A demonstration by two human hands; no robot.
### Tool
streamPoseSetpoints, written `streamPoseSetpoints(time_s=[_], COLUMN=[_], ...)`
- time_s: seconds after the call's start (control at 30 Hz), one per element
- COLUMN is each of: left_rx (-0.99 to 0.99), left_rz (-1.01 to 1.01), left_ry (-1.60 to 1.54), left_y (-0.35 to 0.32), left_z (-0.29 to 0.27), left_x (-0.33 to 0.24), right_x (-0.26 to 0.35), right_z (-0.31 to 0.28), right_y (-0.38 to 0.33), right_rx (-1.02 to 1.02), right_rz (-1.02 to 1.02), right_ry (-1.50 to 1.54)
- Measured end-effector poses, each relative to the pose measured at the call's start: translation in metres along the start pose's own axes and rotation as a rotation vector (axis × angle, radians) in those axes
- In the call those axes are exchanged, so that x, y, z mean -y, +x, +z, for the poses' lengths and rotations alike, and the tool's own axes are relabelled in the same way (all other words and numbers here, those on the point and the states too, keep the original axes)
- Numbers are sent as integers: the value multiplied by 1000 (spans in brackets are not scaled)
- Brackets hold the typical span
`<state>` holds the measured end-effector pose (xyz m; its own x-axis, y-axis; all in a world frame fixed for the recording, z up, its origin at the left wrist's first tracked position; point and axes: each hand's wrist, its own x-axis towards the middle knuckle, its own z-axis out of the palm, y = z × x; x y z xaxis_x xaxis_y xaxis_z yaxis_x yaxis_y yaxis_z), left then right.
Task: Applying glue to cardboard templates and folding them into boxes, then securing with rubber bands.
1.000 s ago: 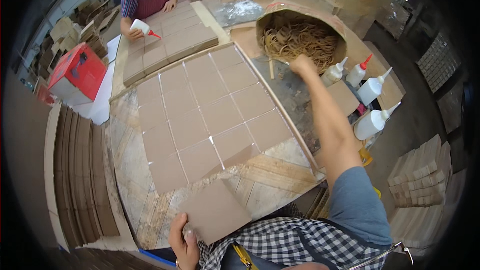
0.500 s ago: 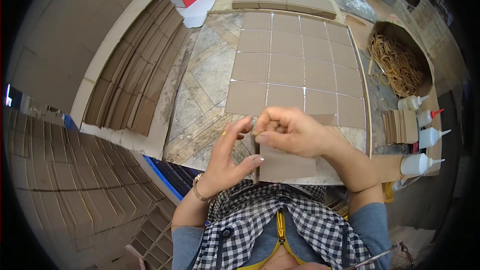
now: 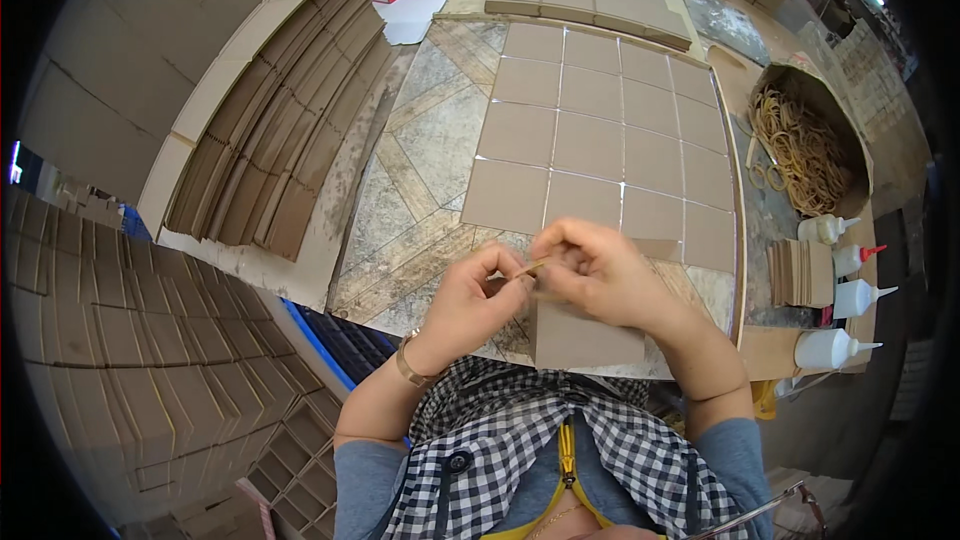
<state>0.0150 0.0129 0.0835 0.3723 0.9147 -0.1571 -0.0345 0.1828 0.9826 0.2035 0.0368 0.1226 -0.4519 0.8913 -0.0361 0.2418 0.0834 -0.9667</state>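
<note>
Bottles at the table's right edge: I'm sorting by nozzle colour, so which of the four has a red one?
The second bottle counting from the bag; its nozzle is red, while the other three have whitish nozzles.

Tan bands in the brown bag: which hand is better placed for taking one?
Probably the right hand: the tan bands lie on that side, nearer to it than to the left hand.

Left forearm (image 3: pixel 385 398) and right forearm (image 3: pixel 698 355) angled inward, both bent at the elbow, left hand (image 3: pixel 478 295) pinching at its fingertips, right hand (image 3: pixel 608 275) facing it just beside, curled inward, slightly blurred toward the thumb side.
</note>
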Motion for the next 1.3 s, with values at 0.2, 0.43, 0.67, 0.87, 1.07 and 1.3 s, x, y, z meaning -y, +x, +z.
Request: streamPoseSetpoints(time_s=[0.2,0.43,0.67,0.87,1.07,1.3], left_rx=[-174,-95,-148,-185,-120,139], left_rz=[-44,-212,-284,32,274,423], left_ry=[-160,-135,17,461,172,142], left_y=[8,29,29,15,17,21], left_z=[-9,-15,13,23,25,-3], left_x=[12,12,60,61,45,57], right_x=[-19,-49,-91,-88,-70,-96], right_z=[-38,-85,-49,-43,-40,-30], right_y=[-30,-59,-48,-59,-68,-80], right_rx=[-585,-482,-271,-163,-296,-445], right_rz=[-146,365,653,520,104,-347], right_ry=[-512,33,303,85,183,-199])
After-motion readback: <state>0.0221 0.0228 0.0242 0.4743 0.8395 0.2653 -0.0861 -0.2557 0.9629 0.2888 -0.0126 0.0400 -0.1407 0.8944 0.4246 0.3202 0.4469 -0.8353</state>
